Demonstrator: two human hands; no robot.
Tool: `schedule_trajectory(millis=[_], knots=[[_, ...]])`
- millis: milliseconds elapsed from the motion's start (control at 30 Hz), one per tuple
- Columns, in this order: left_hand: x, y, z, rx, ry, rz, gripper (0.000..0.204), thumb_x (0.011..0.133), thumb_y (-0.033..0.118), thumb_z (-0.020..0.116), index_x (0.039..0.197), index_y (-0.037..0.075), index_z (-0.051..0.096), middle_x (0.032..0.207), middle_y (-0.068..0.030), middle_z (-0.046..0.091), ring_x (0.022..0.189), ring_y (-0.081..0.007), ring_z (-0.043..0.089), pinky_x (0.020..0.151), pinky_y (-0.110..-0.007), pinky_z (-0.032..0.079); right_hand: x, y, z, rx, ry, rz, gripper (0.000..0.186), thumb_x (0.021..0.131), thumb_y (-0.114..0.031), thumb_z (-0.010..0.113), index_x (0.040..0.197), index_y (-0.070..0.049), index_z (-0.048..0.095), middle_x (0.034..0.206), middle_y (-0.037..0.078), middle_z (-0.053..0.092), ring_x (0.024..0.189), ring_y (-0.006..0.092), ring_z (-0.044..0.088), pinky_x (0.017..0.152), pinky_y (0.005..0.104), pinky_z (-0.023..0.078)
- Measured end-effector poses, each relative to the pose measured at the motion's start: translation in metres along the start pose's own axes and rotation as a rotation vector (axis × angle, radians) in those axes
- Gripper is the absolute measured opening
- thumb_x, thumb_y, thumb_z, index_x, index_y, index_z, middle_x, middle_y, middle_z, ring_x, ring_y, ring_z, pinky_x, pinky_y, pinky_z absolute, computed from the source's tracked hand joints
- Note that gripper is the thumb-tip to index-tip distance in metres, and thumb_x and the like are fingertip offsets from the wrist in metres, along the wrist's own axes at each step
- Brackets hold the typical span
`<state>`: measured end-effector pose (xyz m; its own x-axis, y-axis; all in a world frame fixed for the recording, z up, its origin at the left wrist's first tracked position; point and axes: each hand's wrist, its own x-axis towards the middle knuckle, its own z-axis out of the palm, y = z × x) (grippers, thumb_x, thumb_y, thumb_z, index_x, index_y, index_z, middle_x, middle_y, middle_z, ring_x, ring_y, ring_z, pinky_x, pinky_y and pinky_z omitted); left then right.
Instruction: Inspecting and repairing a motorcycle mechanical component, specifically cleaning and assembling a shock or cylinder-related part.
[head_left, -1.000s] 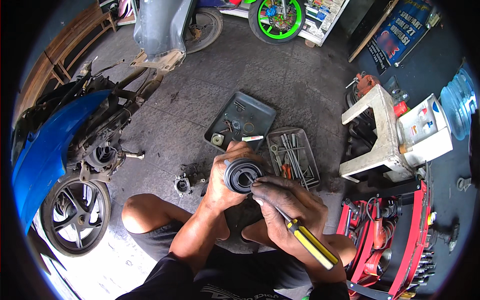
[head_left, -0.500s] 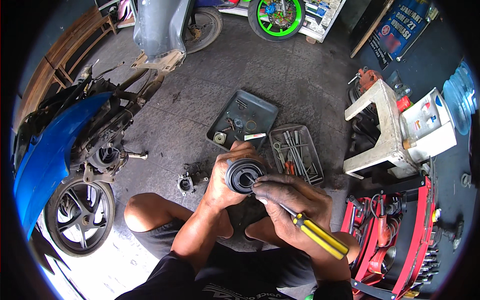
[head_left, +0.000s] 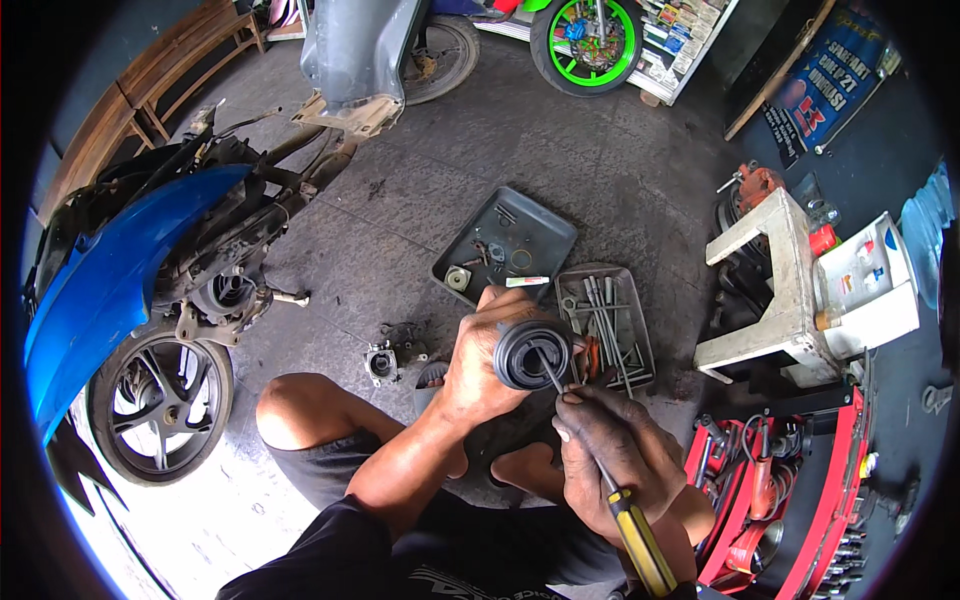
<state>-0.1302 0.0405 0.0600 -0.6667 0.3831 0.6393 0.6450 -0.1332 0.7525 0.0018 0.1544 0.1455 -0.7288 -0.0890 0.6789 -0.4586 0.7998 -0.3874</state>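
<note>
In my left hand (head_left: 482, 365) is a round black part (head_left: 512, 372), ringed and hollow, its open end facing up toward me; the fingers wrap its far side. My right hand (head_left: 625, 455) grips a screwdriver (head_left: 645, 550) with a yellow and black handle. Its metal shaft passes between thumb and fingers, and the tip reaches inside the ring of the black part. What the tip touches in there is too small to tell. Just beyond my hands lies a dark tray (head_left: 545, 225) of small parts, with a second tray (head_left: 645, 330) of wrenches and rods beside it.
A metal engine part (head_left: 382, 364) sits on the floor left of my hands. The partly stripped blue motorbike (head_left: 100, 270) stands at the left. To the right are a white stool (head_left: 775, 270) and a red tool cart (head_left: 825, 495). A wooden bench (head_left: 180, 75) runs along the back left.
Both hands and the black part have shifted right and slightly nearer. My right hand has slid lower, the screwdriver stands steeper in the picture, and more of its shaft shows near the tip.
</note>
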Motion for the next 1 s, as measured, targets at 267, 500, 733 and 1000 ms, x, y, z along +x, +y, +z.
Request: schedule_trajectory(millis=[267, 500, 733, 1000], knots=[[-0.003, 0.006, 0.002, -0.036, -0.009, -0.032, 0.023, 0.067, 0.018, 0.083, 0.088, 0.012, 0.077, 0.085, -0.0007, 0.072, 0.076, -0.0198, 0.059, 0.083, -0.036, 0.041, -0.001, -0.004, 0.012, -0.046, 0.086, 0.039, 0.016, 0.089, -0.001, 0.072, 0.104, 0.004, 0.069, 0.091, 0.018, 0.072, 0.078, 0.0304, 0.074, 0.065, 0.0355, 0.06], [0.002, 0.0, 0.0, -0.158, -0.032, 0.079, 0.027, 0.071, 0.027, 0.082, 0.08, 0.004, 0.071, 0.081, -0.0042, 0.071, 0.072, -0.0208, 0.057, 0.075, -0.038, 0.044, 0.0, -0.001, 0.011, -0.05, 0.029, -0.043, 0.016, 0.087, -0.001, 0.074, 0.102, 0.004, 0.07, 0.09, 0.018, 0.072, 0.077, 0.0285, 0.074, 0.065, 0.0344, 0.061], [0.009, 0.005, -0.007, -0.276, -0.11, 0.085, 0.021, 0.072, 0.012, 0.087, 0.083, 0.003, 0.073, 0.082, -0.0072, 0.073, 0.07, -0.0207, 0.059, 0.072, -0.037, 0.045, 0.006, -0.029, -0.027, 0.031, -0.054, 0.057, 0.027, 0.083, 0.001, 0.075, 0.11, -0.002, 0.07, 0.099, 0.015, 0.072, 0.086, 0.0274, 0.075, 0.073, 0.0327, 0.062], [0.011, 0.004, -0.004, -0.397, -0.123, 0.136, 0.024, 0.072, 0.012, 0.089, 0.087, 0.003, 0.072, 0.086, -0.0076, 0.074, 0.073, -0.0223, 0.065, 0.078, -0.038, 0.049, -0.002, -0.06, -0.034, -0.072, 0.053, 0.248, 0.018, 0.095, -0.019, 0.071, 0.099, -0.003, 0.066, 0.087, 0.018, 0.073, 0.078, 0.0252, 0.072, 0.074, 0.0316, 0.057]])
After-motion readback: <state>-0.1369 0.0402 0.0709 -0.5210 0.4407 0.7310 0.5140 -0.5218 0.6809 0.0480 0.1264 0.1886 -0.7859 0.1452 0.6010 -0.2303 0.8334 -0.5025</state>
